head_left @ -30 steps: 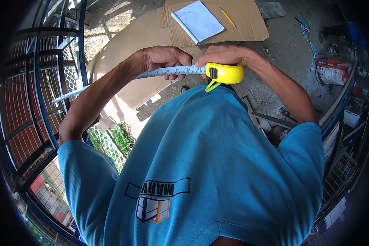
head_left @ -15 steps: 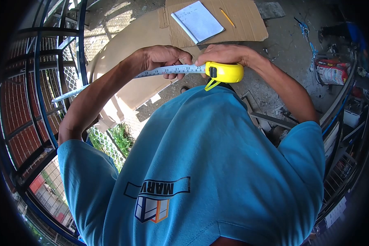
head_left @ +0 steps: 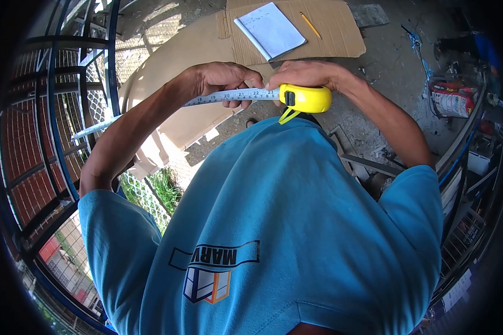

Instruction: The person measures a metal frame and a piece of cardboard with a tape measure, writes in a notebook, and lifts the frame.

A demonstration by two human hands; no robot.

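A yellow tape measure (head_left: 314,100) with a black lock button and a yellow strap is held level in front of my chest. My right hand (head_left: 304,72) is closed over the top of its case, fingertips by the mouth. The white blade (head_left: 209,97) runs out to the left, with printed numbers around 18 to 23 showing. Closed on that blade, a short way from the case, is my left hand (head_left: 229,79), its fingers above and below it. Beyond my left forearm the blade comes into sight again, reaching toward the metal frame.
Cardboard (head_left: 341,33) lies on the ground ahead, bearing a notepad (head_left: 271,30) with handwriting and a yellow pencil (head_left: 311,25). A dark blue metal frame (head_left: 51,111) with mesh stands at left. At right are a red-and-white container (head_left: 452,101) and blue cord (head_left: 416,42).
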